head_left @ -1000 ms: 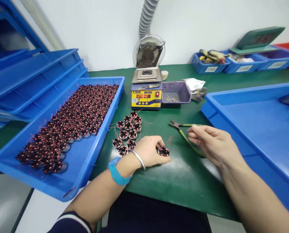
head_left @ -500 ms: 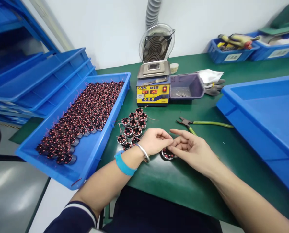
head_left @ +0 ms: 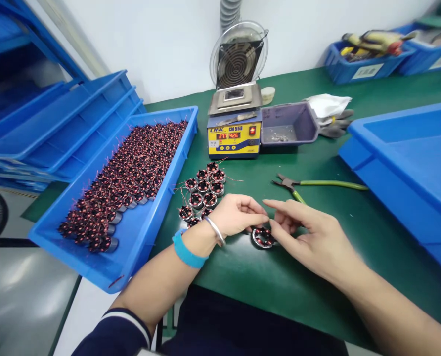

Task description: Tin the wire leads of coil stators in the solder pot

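A round motor stator [head_left: 256, 243] with copper coils and a metallic rim lies on the green table between my hands. My left hand [head_left: 239, 216] is at its upper left, with thumb and forefinger pressed together in a pinch; whatever they hold is too small to make out. To the right of the stator is my right hand [head_left: 313, 235], its thumb and forefinger apart and its other fingers curled. A group of similar stators [head_left: 209, 200] with loose wire ends stands just beyond my left hand. Cutting pliers [head_left: 328, 183] with green handles lie beyond my right hand.
A blue tray [head_left: 142, 237] full of stators is at left, another blue tray [head_left: 394, 195] at right. At the back stand a yellow-and-blue solder pot [head_left: 234, 141], a purple bin [head_left: 309, 121], gloves [head_left: 335, 126] and a small blue box [head_left: 354, 74].
My right hand has moved right, its thumb and forefinger further from my left fingertips. More of the stator shows. The view has shifted slightly.
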Available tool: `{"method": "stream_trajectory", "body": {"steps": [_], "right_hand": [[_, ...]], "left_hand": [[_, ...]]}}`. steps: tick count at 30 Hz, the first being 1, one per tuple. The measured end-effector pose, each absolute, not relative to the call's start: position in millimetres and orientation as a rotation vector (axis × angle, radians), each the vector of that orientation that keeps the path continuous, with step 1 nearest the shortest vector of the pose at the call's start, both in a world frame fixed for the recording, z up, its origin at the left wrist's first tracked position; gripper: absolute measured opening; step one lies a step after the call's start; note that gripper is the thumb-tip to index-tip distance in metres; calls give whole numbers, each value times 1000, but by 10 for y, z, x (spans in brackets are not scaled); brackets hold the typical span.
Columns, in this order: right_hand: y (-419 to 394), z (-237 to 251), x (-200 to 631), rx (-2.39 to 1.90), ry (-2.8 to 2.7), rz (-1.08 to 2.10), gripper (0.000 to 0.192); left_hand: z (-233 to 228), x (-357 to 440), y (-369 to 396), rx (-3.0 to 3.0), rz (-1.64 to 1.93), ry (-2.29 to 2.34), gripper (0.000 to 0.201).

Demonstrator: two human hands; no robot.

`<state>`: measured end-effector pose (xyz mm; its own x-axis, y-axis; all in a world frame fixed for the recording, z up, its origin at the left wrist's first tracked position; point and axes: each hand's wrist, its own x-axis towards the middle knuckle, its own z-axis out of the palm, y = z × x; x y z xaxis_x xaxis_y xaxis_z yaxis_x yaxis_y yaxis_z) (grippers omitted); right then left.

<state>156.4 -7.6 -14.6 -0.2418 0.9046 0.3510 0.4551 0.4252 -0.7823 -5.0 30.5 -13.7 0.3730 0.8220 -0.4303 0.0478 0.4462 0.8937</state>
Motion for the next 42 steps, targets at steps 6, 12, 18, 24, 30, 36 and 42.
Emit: {"method": "stream_trajectory", "body": {"steps": [6, 12, 18, 24, 30, 36, 42], "right_hand": [[-50, -128, 1580, -1231, -1824, 733, 26], [-63, -71, 1556, -1260, -1712, 1059, 21], [-65, -83, 1606, -1322, -1680, 984, 17], [17, -162, 1653, -1400, -1640, 978, 28], [14, -133, 1648, -1398, -1674, 997, 27], [9, -133, 1662, -1391, -1701, 989, 25], [5, -167, 1654, -1381, -1714, 980, 21]], "left_hand": [[-137, -46, 299, 1027, 600, 1085, 7], [-168, -38, 268, 1073, 570, 1073, 6], [-217, -28, 278, 1021, 607, 1056, 18], [-207, -26, 260, 1046, 741, 953, 29], [-197, -55, 254, 1127, 656, 915, 28], [-232, -54, 274, 1032, 692, 957, 31], [-222, -46, 272, 1065, 679, 888, 29]]}}
